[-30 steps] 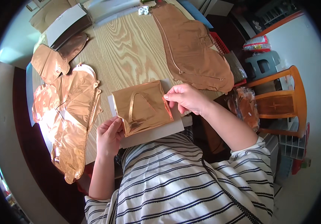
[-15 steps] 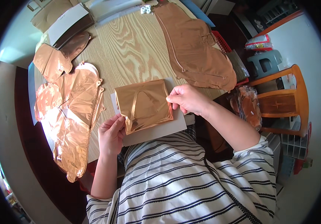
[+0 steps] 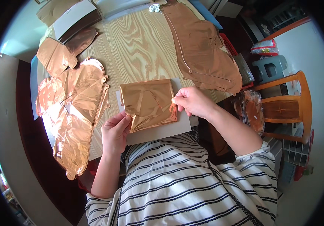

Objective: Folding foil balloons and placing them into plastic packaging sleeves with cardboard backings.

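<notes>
A copper-coloured foil balloon (image 3: 147, 101), folded into a near-square packet, lies on a pale grey card (image 3: 184, 122) at the table's near edge. My left hand (image 3: 116, 130) pinches the packet's left edge near its lower corner between thumb and fingers. On the opposite side, my right hand (image 3: 193, 102) has the right edge between thumb and forefinger, with the other fingers curled. Creases run across the packet's shiny top. Flat, unfolded foil balloons (image 3: 82, 98) are stacked on the left, and a matte-looking brown foil balloon (image 3: 203, 49) is spread out on the right.
The wood-grain table (image 3: 135, 49) carries an open cardboard box (image 3: 75, 19) at the far left and small white rolls (image 3: 154, 8) at the back. A red basket (image 3: 228, 44) stands by the right edge. Beyond are a wooden chair (image 3: 282, 107) and a grey stool (image 3: 269, 67).
The whole view has shifted slightly. Both hands keep their hold on the packet's edges, and the creases and reflections on its top look different.
</notes>
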Action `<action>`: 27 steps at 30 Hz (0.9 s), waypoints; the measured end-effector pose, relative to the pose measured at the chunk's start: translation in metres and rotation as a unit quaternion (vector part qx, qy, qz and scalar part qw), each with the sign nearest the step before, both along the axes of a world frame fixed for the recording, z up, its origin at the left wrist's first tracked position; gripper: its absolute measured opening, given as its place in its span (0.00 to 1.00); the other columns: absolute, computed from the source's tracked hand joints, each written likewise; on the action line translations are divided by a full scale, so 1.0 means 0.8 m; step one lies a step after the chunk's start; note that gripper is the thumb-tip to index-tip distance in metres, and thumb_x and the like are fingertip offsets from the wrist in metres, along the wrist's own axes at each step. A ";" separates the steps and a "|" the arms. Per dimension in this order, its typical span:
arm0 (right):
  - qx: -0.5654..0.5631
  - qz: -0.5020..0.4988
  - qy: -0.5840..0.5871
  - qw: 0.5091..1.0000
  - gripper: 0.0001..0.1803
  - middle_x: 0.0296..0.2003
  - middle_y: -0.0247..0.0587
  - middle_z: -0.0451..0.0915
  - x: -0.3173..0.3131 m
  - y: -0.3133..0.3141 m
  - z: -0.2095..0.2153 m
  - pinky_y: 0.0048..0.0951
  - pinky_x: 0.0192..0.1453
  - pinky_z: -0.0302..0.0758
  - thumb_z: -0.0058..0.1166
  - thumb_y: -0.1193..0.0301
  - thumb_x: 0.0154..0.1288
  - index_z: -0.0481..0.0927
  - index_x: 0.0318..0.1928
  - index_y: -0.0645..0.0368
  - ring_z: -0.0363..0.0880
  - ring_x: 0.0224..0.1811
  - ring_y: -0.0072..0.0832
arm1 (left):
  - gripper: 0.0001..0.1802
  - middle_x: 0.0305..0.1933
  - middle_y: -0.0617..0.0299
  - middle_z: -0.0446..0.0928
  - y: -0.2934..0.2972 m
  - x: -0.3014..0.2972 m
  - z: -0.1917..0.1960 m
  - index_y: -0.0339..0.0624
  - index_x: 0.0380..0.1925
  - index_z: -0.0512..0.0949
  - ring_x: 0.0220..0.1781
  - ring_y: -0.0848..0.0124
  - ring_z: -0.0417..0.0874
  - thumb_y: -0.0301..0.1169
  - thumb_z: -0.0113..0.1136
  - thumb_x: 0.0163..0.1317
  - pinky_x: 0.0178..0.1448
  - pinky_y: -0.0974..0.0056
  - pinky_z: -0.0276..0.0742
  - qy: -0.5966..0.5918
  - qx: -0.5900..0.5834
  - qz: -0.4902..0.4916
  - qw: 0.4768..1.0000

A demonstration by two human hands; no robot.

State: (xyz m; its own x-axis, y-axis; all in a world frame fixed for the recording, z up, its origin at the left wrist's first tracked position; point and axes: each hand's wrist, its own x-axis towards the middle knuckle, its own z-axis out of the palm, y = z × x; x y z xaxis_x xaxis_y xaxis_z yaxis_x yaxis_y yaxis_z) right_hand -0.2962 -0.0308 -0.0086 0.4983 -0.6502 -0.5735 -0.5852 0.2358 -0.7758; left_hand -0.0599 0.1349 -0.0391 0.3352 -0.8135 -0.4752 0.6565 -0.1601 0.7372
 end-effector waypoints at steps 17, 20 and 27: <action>0.160 -0.011 -0.051 0.986 0.13 0.30 0.36 0.83 -0.014 0.033 0.011 0.18 0.20 0.65 0.61 0.64 0.70 0.78 0.34 0.60 0.77 0.19 0.18 | 0.10 0.45 0.55 0.84 0.000 0.011 -0.006 0.27 0.47 0.80 0.44 0.70 0.85 0.16 0.60 0.65 0.53 0.69 0.82 0.025 -0.007 -0.009 1.000; 0.154 -0.065 -0.089 0.982 0.12 0.32 0.38 0.83 -0.014 0.036 0.010 0.21 0.25 0.72 0.62 0.65 0.68 0.78 0.35 0.61 0.84 0.27 0.24 | 0.10 0.44 0.55 0.84 0.000 0.012 -0.008 0.27 0.46 0.80 0.44 0.70 0.85 0.16 0.60 0.65 0.52 0.69 0.82 0.032 -0.004 -0.001 0.999; 0.161 -0.145 -0.126 0.968 0.11 0.33 0.39 0.83 -0.016 0.050 0.005 0.23 0.32 0.78 0.65 0.68 0.65 0.78 0.38 0.61 0.85 0.30 0.25 | 0.10 0.44 0.56 0.84 -0.001 0.013 -0.011 0.28 0.46 0.80 0.44 0.70 0.85 0.17 0.60 0.66 0.51 0.68 0.83 0.034 -0.006 -0.006 0.999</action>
State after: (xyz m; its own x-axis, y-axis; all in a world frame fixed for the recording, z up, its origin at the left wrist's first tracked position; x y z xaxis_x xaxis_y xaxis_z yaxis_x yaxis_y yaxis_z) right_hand -0.3086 0.0090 -0.0045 0.4714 -0.5910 -0.6546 -0.2605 0.6157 -0.7436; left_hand -0.0499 0.1345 -0.0480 0.2931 -0.8226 -0.4872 0.7029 -0.1600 0.6930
